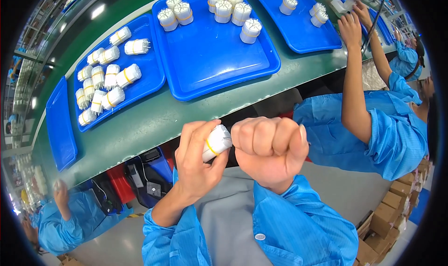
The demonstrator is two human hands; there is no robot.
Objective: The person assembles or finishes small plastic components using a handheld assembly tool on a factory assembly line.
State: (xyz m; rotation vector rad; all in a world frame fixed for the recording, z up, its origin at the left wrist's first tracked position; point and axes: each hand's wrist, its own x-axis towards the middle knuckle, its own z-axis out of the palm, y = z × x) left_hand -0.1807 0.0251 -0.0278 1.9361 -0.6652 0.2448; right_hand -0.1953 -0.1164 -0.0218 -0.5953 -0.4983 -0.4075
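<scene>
My left hand [196,156] is wrapped round a white cylindrical bundle [217,143] with a yellow band about its middle. The bundle is held tilted above my lap, just off the near edge of the bench. A thin dark pin or wire shows at its right end. Against that end, my right hand [270,147] is closed in a fist, its little-finger side at the bundle and its thumb out to the right. Nothing shows sticking out of the fist.
Blue trays line the green bench [205,108]: a left tray [140,86] with several bundles lying down, a middle tray [214,74] with several standing, and a right tray [298,42] with 3. A narrow blue tray [62,126] sits far left. Co-workers [364,121] work on both sides.
</scene>
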